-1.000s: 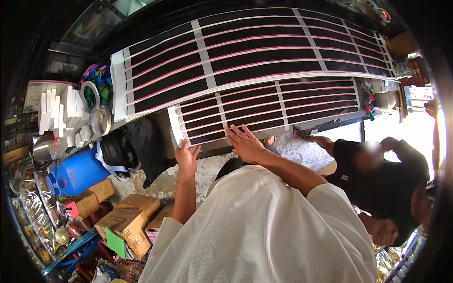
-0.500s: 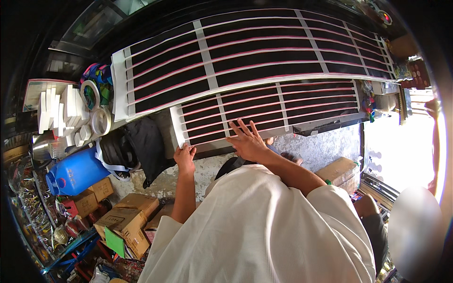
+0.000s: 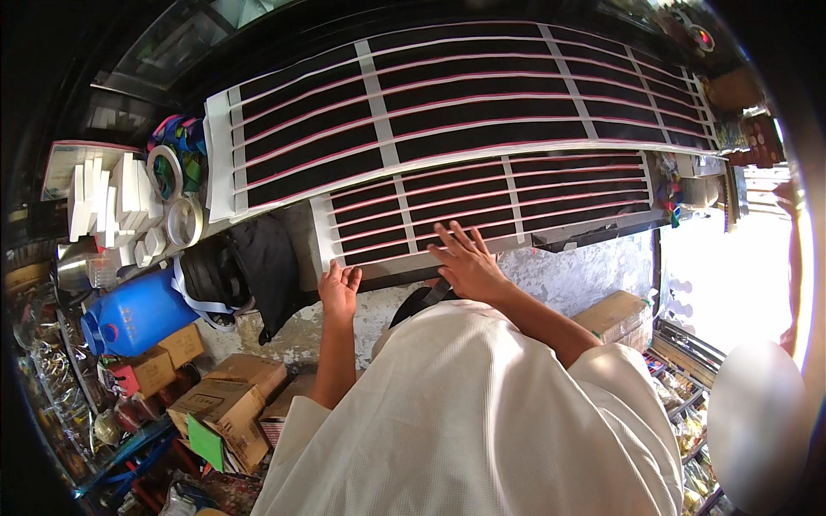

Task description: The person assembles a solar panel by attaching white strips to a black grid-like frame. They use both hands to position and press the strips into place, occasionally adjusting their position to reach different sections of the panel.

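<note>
Across a dark work surface lie long sheets printed with black panels, parted by thin white and pink-red lines and crossed by grey-white strips. The nearer, smaller sheet (image 3: 323, 230) is just in front of the larger sheet (image 3: 219, 159). My right hand (image 3: 471, 268) rests on the near edge of the smaller sheet, its fingers open and spread over the black panels. At that sheet's near left corner is my left hand (image 3: 339, 292), fingertips up against the edge, loosely bent and a little apart. I see nothing gripped in either hand.
To the left stand white blocks (image 3: 103, 202), tape rolls (image 3: 183, 222), a black bag (image 3: 262, 275) and a blue plastic jug (image 3: 142, 314). Cardboard boxes (image 3: 219, 404) are at lower left, and another box (image 3: 615, 318) is to the right. Bright light comes from the right.
My right hand has shifted slightly right along the sheet's near edge. My left hand stays at the corner. A dark-trousered leg at the right has gone out of view.
</note>
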Action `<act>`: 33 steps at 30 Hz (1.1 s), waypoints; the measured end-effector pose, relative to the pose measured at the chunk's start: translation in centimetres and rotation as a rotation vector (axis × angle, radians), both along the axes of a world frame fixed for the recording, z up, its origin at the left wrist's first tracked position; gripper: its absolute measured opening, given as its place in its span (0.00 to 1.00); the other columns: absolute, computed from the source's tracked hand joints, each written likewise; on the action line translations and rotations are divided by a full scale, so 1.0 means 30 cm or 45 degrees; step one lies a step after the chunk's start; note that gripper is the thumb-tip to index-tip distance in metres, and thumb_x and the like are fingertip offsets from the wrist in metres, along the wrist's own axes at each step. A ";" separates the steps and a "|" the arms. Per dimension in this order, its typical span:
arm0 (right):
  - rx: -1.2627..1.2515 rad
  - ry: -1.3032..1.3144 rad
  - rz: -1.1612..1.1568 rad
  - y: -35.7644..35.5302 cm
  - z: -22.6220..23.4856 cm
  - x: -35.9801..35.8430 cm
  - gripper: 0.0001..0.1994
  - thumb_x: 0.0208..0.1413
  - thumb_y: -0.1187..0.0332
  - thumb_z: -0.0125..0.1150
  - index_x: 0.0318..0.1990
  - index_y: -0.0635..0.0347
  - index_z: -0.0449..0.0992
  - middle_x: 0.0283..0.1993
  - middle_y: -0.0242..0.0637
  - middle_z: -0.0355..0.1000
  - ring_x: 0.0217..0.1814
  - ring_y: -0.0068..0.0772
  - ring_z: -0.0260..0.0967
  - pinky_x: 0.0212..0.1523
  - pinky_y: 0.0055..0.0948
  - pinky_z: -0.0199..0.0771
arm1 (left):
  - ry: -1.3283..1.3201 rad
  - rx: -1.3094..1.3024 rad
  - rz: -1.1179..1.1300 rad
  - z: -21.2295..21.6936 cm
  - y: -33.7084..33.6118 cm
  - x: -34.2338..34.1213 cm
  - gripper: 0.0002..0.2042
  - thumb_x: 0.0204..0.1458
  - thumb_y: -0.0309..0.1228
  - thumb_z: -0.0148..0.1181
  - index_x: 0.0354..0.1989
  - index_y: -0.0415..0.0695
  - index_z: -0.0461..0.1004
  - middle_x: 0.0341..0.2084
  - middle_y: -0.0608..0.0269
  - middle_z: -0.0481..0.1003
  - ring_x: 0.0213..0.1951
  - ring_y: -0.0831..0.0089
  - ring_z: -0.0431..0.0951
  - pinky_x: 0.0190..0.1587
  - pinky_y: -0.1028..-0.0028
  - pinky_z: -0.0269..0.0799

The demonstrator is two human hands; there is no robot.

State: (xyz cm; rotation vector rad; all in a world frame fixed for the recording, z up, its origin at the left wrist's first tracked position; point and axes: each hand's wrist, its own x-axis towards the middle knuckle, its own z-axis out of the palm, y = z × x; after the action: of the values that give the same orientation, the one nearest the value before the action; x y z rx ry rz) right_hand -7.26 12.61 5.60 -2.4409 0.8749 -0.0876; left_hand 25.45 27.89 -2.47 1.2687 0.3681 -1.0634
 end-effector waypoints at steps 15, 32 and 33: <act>0.009 -0.132 -0.294 -0.072 0.042 -0.087 0.31 0.66 0.70 0.66 0.77 0.56 0.71 0.86 0.56 0.56 0.87 0.68 0.54 0.83 0.65 0.56 | 0.354 -0.194 -0.399 0.036 -0.223 -0.323 0.08 0.68 0.32 0.73 0.36 0.50 0.80 0.39 0.65 0.85 0.44 0.70 0.88 0.58 0.58 0.88; -0.009 0.112 0.068 -0.342 -0.016 0.318 0.31 0.69 0.68 0.60 0.78 0.60 0.66 0.87 0.46 0.56 0.90 0.54 0.52 0.85 0.57 0.58 | 0.228 0.014 -0.357 0.135 -0.298 -0.400 0.12 0.62 0.24 0.76 0.49 0.36 0.81 0.46 0.56 0.84 0.43 0.61 0.88 0.55 0.56 0.90; 0.002 0.161 0.090 -0.344 -0.016 0.330 0.31 0.69 0.68 0.61 0.79 0.60 0.66 0.88 0.46 0.55 0.90 0.54 0.52 0.85 0.57 0.58 | 0.209 0.027 -0.391 0.139 -0.299 -0.402 0.15 0.64 0.29 0.76 0.50 0.35 0.78 0.46 0.53 0.83 0.46 0.58 0.89 0.55 0.55 0.90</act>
State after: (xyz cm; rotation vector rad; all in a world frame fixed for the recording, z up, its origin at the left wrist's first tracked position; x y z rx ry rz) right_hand 2.62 2.28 5.11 -2.4950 0.8410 0.0941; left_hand 13.39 18.91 1.70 1.2865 0.3145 -1.4337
